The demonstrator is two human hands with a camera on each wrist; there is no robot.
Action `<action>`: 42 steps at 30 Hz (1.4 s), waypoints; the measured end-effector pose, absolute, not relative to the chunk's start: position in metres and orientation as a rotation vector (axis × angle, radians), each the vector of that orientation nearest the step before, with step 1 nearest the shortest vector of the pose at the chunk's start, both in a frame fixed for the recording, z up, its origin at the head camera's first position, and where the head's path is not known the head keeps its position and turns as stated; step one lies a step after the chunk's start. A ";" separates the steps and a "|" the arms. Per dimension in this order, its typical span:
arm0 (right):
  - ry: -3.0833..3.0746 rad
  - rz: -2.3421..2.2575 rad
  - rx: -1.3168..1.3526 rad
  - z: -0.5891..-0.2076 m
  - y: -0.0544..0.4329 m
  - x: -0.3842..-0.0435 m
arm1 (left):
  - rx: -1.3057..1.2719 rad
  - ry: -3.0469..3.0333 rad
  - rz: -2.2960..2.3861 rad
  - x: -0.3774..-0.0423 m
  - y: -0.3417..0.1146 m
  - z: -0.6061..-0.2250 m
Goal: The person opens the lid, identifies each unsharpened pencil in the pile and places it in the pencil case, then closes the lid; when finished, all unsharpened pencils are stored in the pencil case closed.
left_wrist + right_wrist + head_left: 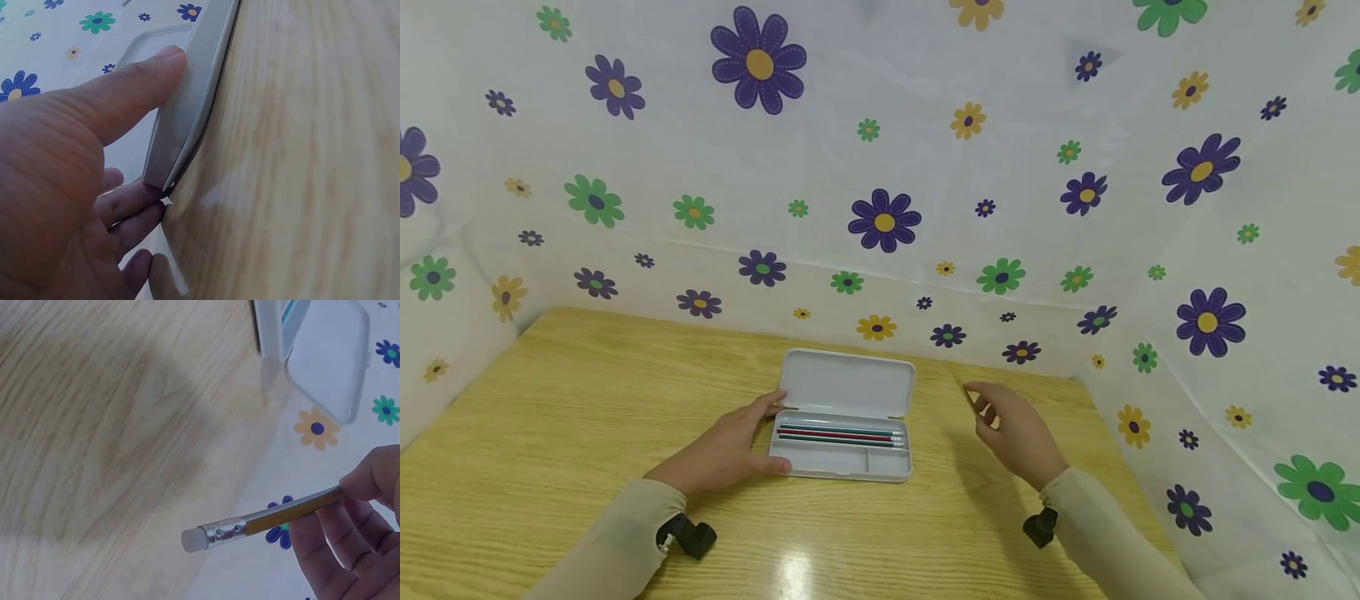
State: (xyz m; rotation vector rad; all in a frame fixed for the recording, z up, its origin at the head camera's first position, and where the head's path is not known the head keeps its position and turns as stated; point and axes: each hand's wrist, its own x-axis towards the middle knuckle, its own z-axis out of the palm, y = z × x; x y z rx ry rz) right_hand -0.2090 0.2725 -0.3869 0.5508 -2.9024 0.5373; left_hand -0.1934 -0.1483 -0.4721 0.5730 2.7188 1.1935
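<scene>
A white pencil case (820, 458) lies on the table with its lid (850, 383) raised toward the back. Several pencils (841, 436), dark green and red with silvery ends, lie side by side in its long rear compartment. My left hand (722, 454) holds the case by its left end, thumb on the front wall and fingers around the back corner. To the right of the case, my right hand (1021, 433) pinches a yellow pencil (287, 512) between thumb and fingers, above the table. Its white eraser (195, 539) and metal ferrule stick out from the fingers in the right wrist view.
The light wooden table (602, 417) runs back to a white cloth backdrop (820, 167) with purple, green and yellow flowers, which also closes in the sides. Inside the case, the front part is split by a small divider (868, 460).
</scene>
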 end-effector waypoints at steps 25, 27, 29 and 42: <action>-2.637 0.294 1.007 -0.397 0.186 -0.215 | 0.583 2.715 1.201 -0.195 -0.149 -0.474; -2.626 0.241 1.069 -0.398 0.177 -0.216 | 0.582 2.715 1.202 -0.196 -0.149 -0.475; -2.614 0.183 1.127 -0.400 0.169 -0.216 | 0.582 2.718 1.201 -0.196 -0.149 -0.475; -2.697 -0.119 1.318 -0.418 0.127 -0.220 | 0.573 2.704 1.210 -0.196 -0.149 -0.475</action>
